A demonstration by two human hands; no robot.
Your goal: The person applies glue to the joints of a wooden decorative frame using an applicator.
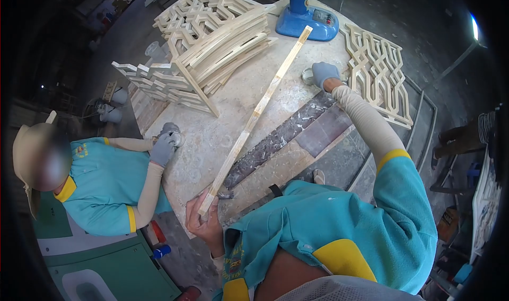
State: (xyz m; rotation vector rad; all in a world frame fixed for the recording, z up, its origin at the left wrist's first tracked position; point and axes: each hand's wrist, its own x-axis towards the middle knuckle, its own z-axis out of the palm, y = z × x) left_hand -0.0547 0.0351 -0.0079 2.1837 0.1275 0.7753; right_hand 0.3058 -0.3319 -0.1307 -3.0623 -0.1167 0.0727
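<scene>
The person's bare left hand (204, 221) pinches the near end of a long, straight, pale wooden strip (258, 110), thumb on one side and fingers on the other. The strip slants away across the middle of the broad, pale, white-smeared surface (204, 150), its far end appearing just in front of the blue plastic fan base (307, 25); whether it rests on the surface or is lifted along its length, I cannot tell. The right hand (324, 74), in a grey glove, is curled beside a small, round, whitish container (307, 77) to the right of the strip; its fingertips are hidden, so I cannot tell whether it grips the container. Near that hand lies a pale wooden lattice panel (366, 70) with angular openings, at the right edge of the surface. Between the strip and the person lie a dark board flecked with white (278, 141) and, next to it, a smoother brown board (324, 131). Left of the strip is a pile of curved, pale wooden lengths (233, 44), with another lattice panel (199, 14) behind it and a tilted lattice frame (164, 86) in front. At the left edge, a co-worker in a turquoise shirt with yellow trim (111, 166) holds a small whitish object (178, 138) in grey-gloved hands (163, 148).
</scene>
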